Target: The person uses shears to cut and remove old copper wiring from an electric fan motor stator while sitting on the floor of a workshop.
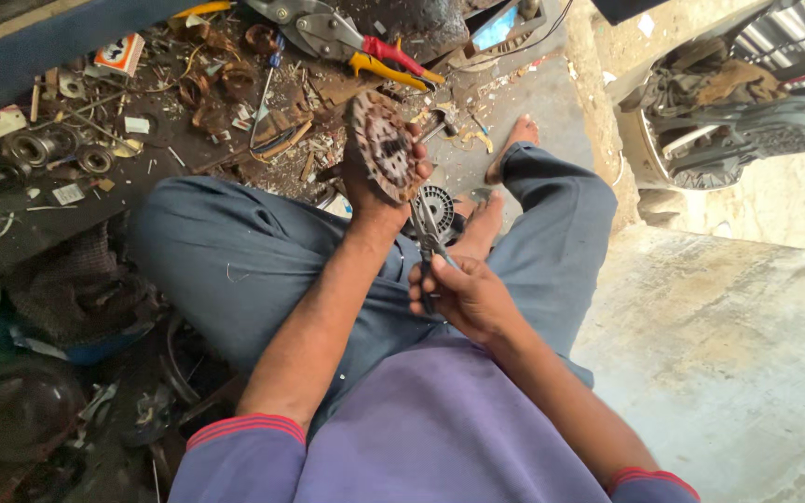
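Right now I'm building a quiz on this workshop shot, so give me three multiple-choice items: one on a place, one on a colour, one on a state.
1. Where is the round rusty disc?
A. In the left hand
B. Flat on the floor
C. On the lap

2. What colour are the handles of the big snips on the floor?
A. Blue
B. Red and yellow
C. Green

3. How does the right hand stand?
A. Open and empty
B. Closed on pliers
C. Resting on a knee

Answers: 1 A, the fingers wrap the disc's edge, raised. 2 B, one handle of each colour. 3 B, the fingers curl around the handles.
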